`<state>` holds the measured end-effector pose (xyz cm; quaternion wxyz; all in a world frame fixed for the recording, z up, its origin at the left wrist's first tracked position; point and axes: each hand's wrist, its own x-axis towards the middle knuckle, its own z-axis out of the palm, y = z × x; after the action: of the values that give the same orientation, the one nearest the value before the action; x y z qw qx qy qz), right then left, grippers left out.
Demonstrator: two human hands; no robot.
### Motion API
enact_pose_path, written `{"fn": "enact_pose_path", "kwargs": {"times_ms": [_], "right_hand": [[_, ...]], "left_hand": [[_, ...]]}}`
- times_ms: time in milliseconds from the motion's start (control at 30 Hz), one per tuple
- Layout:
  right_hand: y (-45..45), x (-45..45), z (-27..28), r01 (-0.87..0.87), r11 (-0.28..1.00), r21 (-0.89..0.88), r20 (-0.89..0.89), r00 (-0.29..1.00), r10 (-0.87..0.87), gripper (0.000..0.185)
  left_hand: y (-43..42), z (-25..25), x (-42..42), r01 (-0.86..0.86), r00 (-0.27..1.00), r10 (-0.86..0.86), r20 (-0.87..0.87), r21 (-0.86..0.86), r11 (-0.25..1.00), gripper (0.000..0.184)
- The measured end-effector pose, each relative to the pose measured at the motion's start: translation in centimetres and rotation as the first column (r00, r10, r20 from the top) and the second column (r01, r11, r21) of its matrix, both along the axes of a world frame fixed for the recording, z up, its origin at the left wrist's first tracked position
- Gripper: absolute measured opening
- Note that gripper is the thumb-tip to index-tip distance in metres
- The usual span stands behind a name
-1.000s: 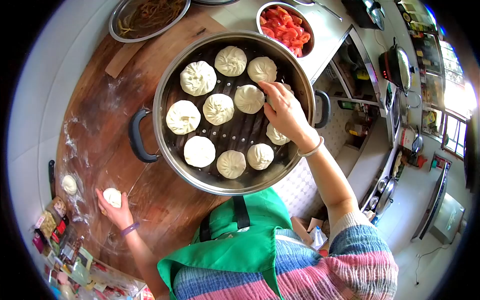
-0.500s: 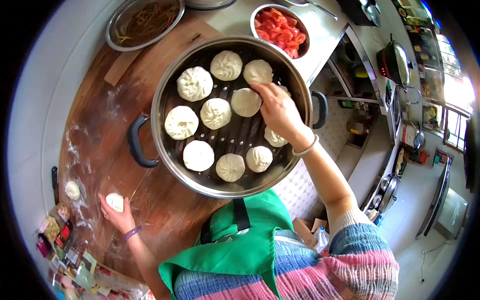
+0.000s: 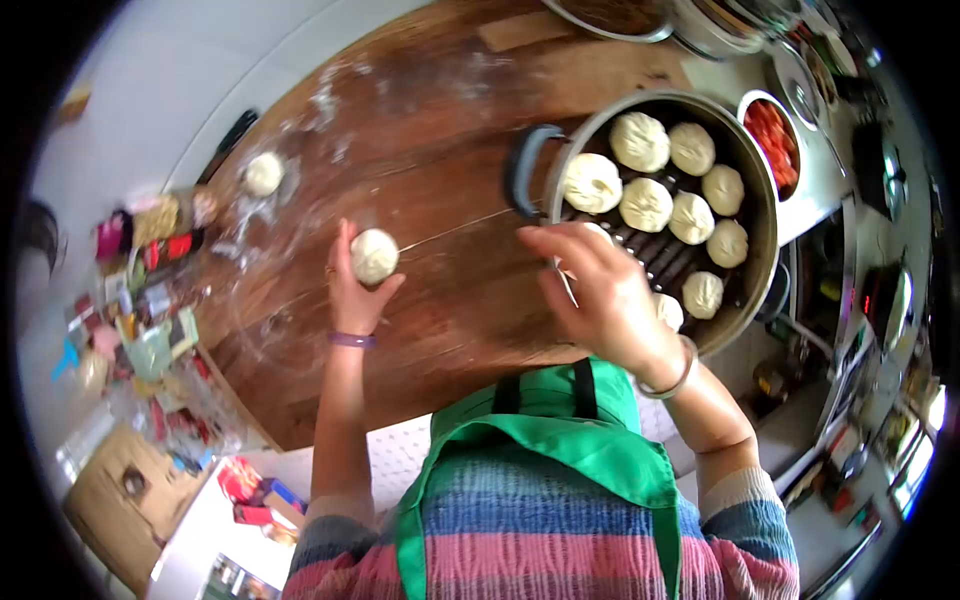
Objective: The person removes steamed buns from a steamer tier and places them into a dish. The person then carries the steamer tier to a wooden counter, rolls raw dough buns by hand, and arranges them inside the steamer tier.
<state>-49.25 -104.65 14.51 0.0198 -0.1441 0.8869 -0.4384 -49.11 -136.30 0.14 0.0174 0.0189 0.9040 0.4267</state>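
A round piece of white dough (image 3: 374, 257) rests in my left hand (image 3: 356, 290), fingers curled along its left side and thumb below it, over the wooden board. My right hand (image 3: 605, 290) is above the near left rim of the steamer pot (image 3: 768, 230), thumb and forefinger apart, with nothing visible between them. Pleated buns (image 3: 645, 205) sit on the slatted tray inside the pot, several of them in view. My right hand partly covers two buns at the pot's near side. Another dough ball (image 3: 263, 174) lies on the floured board at the left.
A bowl of cut tomatoes (image 3: 770, 145) stands beyond the pot at the right. Other bowls line the far edge. A dark-handled knife (image 3: 232, 140) lies at the board's left edge, near packets and jars. The pot's black handle (image 3: 530, 170) sticks out leftward.
The view has turned toward the left, so the pot appears farther right. My right hand has left the buns at the pot's right side and moved to its left rim. My left hand still holds the dough.
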Motion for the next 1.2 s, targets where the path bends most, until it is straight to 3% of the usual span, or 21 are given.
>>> {"fn": "enact_pose_path", "kwargs": {"times_ms": [33, 67, 133, 167, 233, 267, 333, 433, 500, 567, 633, 667, 767, 833, 900, 967, 1100, 1200], "right_hand": [[-2.5, -0.5, -0.2, -0.085, 0.996, 0.006, -0.045, 0.995, 0.085, 0.042], [-5.0, -0.9, -1.4, -0.155, 0.987, 0.035, -0.1, 0.982, 0.158, 0.042], [-10.0, -1.9, -3.8, -0.326, 0.905, 0.275, 0.074, 0.945, 0.318, 0.057], [-12.5, -2.6, -5.2, -0.377, 0.844, 0.383, 0.136, 0.926, 0.352, 0.058], [-16.4, -2.9, -9.4, -0.287, 0.823, 0.49, -0.127, 0.911, 0.393, 0.059], [-18.0, -3.4, -10.9, -0.294, 0.799, 0.525, -0.145, 0.894, 0.424, 0.058], [-20.2, -3.8, -11.7, -0.293, 0.744, 0.6, -0.154, 0.87, 0.468, 0.055], [-21.6, -3.9, -11.3, -0.433, 0.513, 0.742, 0.115, 0.835, 0.539, 0.046], [-21.8, -2.9, -12.5, -0.369, 0.557, 0.744, 0.049, 0.861, 0.505, 0.041], [-20.5, -2.1, -11.2, -0.437, 0.587, 0.681, 0.117, 0.857, 0.501, 0.044], [-19.1, -0.3, -10.7, -0.372, 0.739, 0.562, 0.104, 0.918, 0.383, 0.044], [-18.4, 0.3, -10.4, -0.354, 0.835, 0.421, 0.231, 0.932, 0.279, 0.043], [-11.3, 1.5, -3.7, -0.263, 0.964, -0.03, 0.478, 0.843, 0.245, 0.044], [-5.7, 2.9, -0.6, -0.119, 0.989, -0.086, 0.368, 0.919, 0.142, 0.047], [-0.3, 4.0, 1.9, 0.078, 0.996, -0.041, 0.385, 0.921, -0.057, 0.049], [4.4, 5.3, 0.6, 0.326, 0.935, 0.142, 0.285, 0.891, -0.354, 0.049], [9.9, 6.3, -3.8, 0.431, 0.8, 0.417, 0.13, 0.843, -0.522, 0.049], [10.4, 6.4, -6.4, 0.4, 0.75, 0.527, 0.055, 0.864, -0.5, 0.054]], "left_hand": [[-0.3, 0.0, 0.4, -0.035, 0.999, 0.034, 0.01, 0.151, 0.988, 0.096], [-1.0, 0.0, 1.1, -0.172, 0.985, 0.155, 0.078, 0.324, 0.93, 0.09], [-2.1, -0.6, 2.2, -0.411, 0.911, 0.325, 0.254, 0.615, 0.673, 0.079], [-2.7, -1.0, 2.8, -0.439, 0.897, 0.352, 0.268, 0.632, 0.639, 0.075], [-4.2, -1.5, 4.0, -0.487, 0.866, 0.411, 0.285, 0.663, 0.568, 0.067], [-4.6, -1.2, 4.3, -0.495, 0.86, 0.423, 0.286, 0.67, 0.553, 0.068], [-5.5, -1.5, 5.2, -0.497, 0.856, 0.463, 0.231, 0.616, 0.611, 0.062], [-6.3, -2.6, 6.4, -0.533, 0.831, 0.519, 0.199, 0.55, 0.643, 0.06], [-6.4, -2.9, 6.4, -0.549, 0.816, 0.532, 0.228, 0.594, 0.588, 0.062], [-5.9, -2.5, 6.4, -0.558, 0.811, 0.534, 0.239, 0.588, 0.586, 0.06], [-6.0, -3.0, 6.4, -0.531, 0.829, 0.522, 0.201, 0.575, 0.622, 0.058], [-6.1, -3.2, 6.4, -0.526, 0.835, 0.512, 0.2, 0.558, 0.641, 0.056], [-6.9, -3.9, 6.7, -0.516, 0.841, 0.494, 0.221, 0.604, 0.608, 0.055], [-6.9, -4.1, 6.6, -0.528, 0.835, 0.5, 0.23, 0.591, 0.61, 0.056], [-6.9, -4.1, 6.4, -0.54, 0.828, 0.51, 0.233, 0.577, 0.613, 0.056], [-6.9, -4.2, 6.1, -0.553, 0.821, 0.519, 0.24, 0.562, 0.615, 0.055], [-6.9, -4.9, 5.7, -0.572, 0.81, 0.527, 0.255, 0.538, 0.619, 0.058], [-6.6, -4.6, 5.5, -0.577, 0.809, 0.525, 0.264, 0.526, 0.625, 0.058]]}}
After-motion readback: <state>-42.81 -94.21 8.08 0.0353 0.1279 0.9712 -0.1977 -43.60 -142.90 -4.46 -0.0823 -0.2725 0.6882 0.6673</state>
